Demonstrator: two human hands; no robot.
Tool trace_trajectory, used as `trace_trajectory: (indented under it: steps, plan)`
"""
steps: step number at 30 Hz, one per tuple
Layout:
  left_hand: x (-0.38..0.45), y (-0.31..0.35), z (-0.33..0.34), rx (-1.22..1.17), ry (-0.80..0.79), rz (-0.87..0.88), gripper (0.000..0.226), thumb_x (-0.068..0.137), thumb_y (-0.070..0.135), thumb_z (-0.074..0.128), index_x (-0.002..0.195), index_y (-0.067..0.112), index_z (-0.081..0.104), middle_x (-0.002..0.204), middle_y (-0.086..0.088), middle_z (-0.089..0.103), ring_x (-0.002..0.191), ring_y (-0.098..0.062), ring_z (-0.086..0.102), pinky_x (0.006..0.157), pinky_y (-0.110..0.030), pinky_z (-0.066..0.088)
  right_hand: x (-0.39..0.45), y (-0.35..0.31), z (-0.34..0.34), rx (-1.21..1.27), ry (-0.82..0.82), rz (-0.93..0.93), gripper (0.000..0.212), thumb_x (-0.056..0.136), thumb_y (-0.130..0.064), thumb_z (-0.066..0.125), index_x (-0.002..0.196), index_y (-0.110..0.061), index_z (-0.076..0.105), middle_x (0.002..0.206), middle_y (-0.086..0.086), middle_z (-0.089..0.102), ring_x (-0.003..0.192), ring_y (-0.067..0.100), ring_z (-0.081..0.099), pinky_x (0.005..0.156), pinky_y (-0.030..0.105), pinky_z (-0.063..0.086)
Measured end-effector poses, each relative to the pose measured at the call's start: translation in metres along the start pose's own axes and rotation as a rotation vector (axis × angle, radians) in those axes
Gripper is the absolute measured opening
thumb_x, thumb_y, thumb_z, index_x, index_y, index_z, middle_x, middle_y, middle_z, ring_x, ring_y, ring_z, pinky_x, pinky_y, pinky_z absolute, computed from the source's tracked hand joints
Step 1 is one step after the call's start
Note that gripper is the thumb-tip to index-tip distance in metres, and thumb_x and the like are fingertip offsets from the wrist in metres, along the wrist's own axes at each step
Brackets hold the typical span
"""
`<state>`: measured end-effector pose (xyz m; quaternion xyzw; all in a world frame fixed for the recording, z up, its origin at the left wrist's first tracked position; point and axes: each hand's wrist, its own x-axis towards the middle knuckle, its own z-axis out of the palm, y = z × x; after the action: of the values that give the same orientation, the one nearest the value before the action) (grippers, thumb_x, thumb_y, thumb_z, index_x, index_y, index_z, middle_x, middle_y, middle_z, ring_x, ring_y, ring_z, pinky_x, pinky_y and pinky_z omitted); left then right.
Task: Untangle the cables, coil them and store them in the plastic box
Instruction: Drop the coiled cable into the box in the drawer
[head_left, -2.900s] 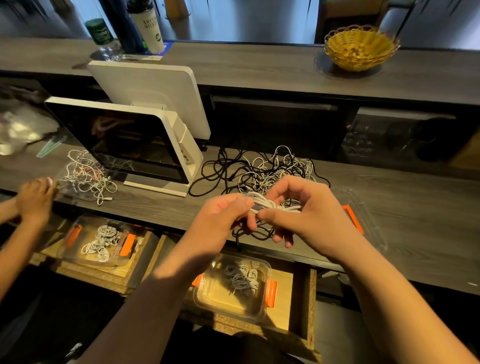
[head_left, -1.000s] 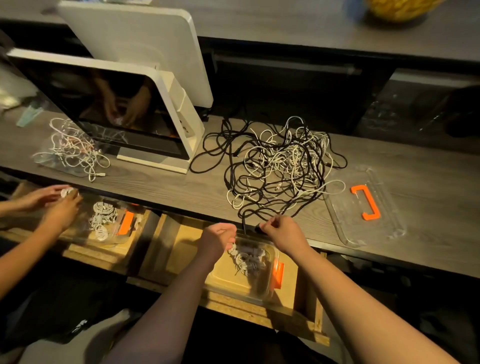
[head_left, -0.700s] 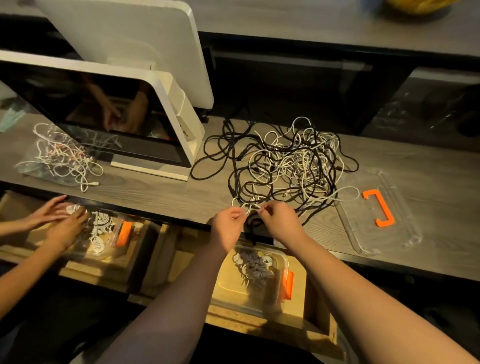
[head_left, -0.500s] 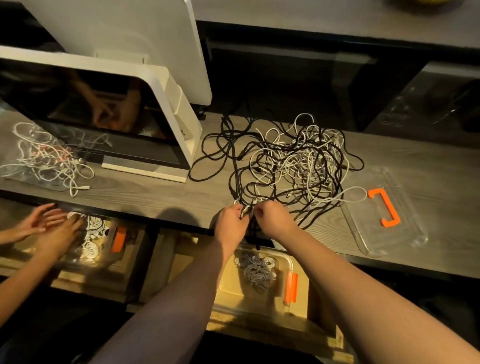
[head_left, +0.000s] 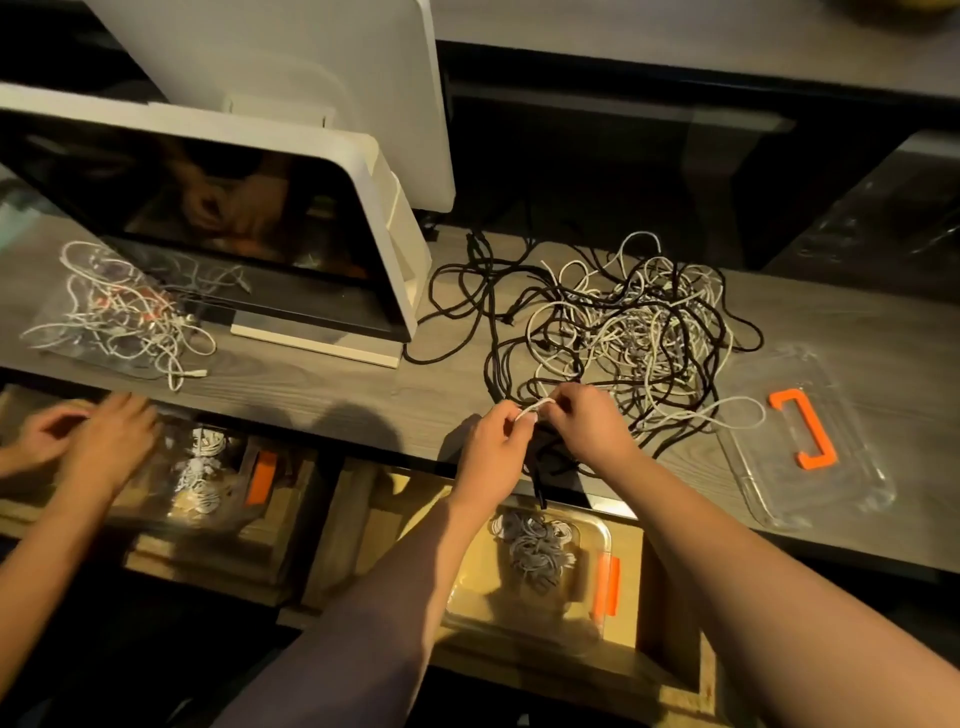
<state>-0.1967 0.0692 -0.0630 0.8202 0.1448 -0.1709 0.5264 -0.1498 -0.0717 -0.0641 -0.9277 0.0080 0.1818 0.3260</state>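
Pinched between the fingertips of both hands, a short stretch of white cable (head_left: 535, 415) was held just above the near edge of the tabletop (head_left: 322, 384). The left hand (head_left: 498, 441) was curled with thumb and forefinger closed on one side of it, and the right hand (head_left: 587, 421) was closed on the other side; how much cable lay inside either grip could not be made out, as the fingers hid it. Behind the hands a loose tangle of cables (head_left: 623, 322) was spread on the tabletop, thin white strands knotted through thicker, matt black ones, so that single cables could not be followed. One black end (head_left: 540, 483) was seen hanging over the tabletop's edge.

Below, in an open wooden drawer (head_left: 670, 597), a clear plastic box (head_left: 519, 613) with an orange clasp was set, and a few small grey-white coils (head_left: 535, 545) were lying in it; its near-left part was covered by the left forearm. To the right of the tangle a transparent lid (head_left: 810, 441) with an orange handle was laid flat on the wood-grain surface.

At the left a white-framed screen (head_left: 234, 218) was standing, dark and glossy. A second heap of white cables (head_left: 119, 312) was lying before it. Another person's hands (head_left: 93, 436), blurred, were held over a second box (head_left: 208, 467), whose contents were hard to read.
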Motion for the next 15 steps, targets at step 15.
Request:
trace_trajectory:
  steps: [15]
  plan:
    - [-0.070,0.106,-0.012,-0.483,0.239,0.148,0.053,0.105,0.018,0.047,0.053,0.030,0.048,0.050,0.010,0.035,0.051,-0.011,0.037,0.057,-0.034,0.035,-0.036,-0.019,-0.110,0.430,0.081,-0.147,0.032,0.082,-0.031,0.078,0.068,-0.012,0.057,0.062,0.002,0.054,0.055,0.011,0.044,0.053,0.027,0.038]
